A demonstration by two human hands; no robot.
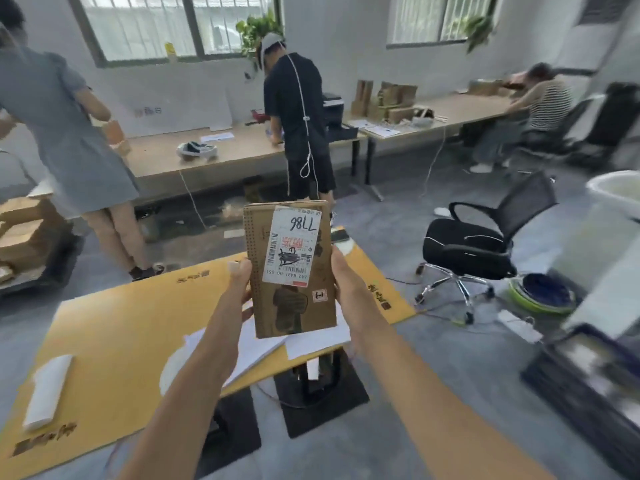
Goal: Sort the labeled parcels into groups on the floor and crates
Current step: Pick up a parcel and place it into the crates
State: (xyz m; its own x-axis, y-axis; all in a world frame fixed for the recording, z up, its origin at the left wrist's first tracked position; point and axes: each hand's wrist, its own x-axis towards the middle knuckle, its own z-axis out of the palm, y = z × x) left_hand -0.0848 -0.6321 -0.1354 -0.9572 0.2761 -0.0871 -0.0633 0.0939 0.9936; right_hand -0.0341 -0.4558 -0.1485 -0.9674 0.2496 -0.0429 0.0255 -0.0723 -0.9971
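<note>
Head view, items listed near to far.

1. Your left hand (239,282): curled round the left edge of the parcel, thumb on the front face, fingers hidden behind.
2. Your right hand (346,282): clasps the right edge of the same parcel, thumb up along the side.
3. Parcel (294,306): a flat brown cardboard box, held upright in the air between both hands, above the far part of the yellow bench and clear of it. A row of perforation dots runs down its left side, with dark smudged print on the lower half.
4. Shipping label (292,244): white, stuck on the parcel's upper front. The black handwriting reads "98LL" as you hold it and seems upside down. Below that are a red stamp, barcodes and a scribbled-over patch. The fine print is too blurred to read.
5. Small sticker (319,295): white with a red mark, lower right of the parcel, illegible.
6. Yellow bench (121,341): dark characters are printed near its edges, unreadable. It carries white sheets (311,337) and a white wrapped packet (48,389).
7. Black office chair (485,244): on the grey floor, to the right.
8. Stacked cardboard boxes (20,230): far left.
9. Long wooden benches (225,147): along the far wall under the windows. Three people are there, two standing and one seated in a striped top (547,102).
</note>
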